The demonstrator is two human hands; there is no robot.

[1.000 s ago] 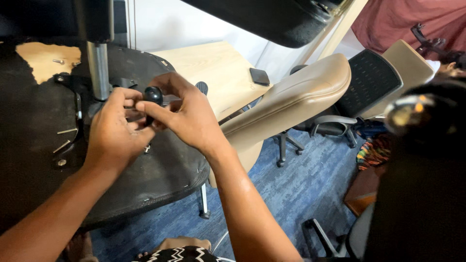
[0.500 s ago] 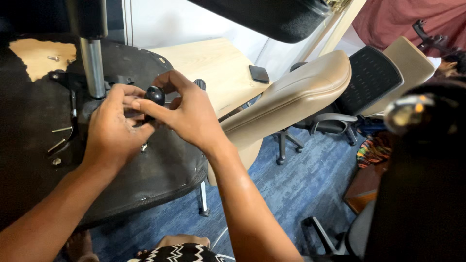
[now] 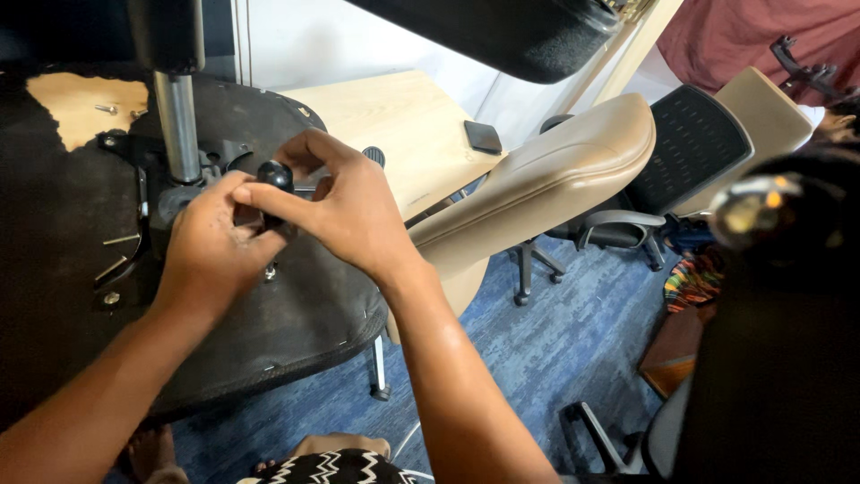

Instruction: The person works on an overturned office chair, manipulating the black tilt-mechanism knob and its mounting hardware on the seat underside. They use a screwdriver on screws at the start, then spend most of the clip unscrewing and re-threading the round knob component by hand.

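While the head camera looks down, both hands meet over the black, rounded underside of an upturned office chair seat point(image 3: 296, 314). The left hand point(image 3: 210, 246) is curled, its thumb and fingers closed near a small round black plastic knob point(image 3: 275, 173), and it rests against the seat's black metal mechanism plate point(image 3: 157, 202). The right hand point(image 3: 345, 211) comes in from the right with its fingers bent and pinched on the same knob, forefinger laid across its front. That knob sits just right of the shiny steel gas-lift cylinder point(image 3: 177, 125), which rises upright from the mechanism plate. A few loose silver screws point(image 3: 116, 255) lie on the seat underside left of the hands. Behind the seat stands a pale wooden surface point(image 3: 394, 125) with a small dark flat phone-like block point(image 3: 484, 137) near its right edge. A beige padded chair back point(image 3: 546, 175) leans to the right of it, and a black mesh-backed office chair point(image 3: 690, 143) stands farther right on the blue carpeted floor point(image 3: 555, 350).
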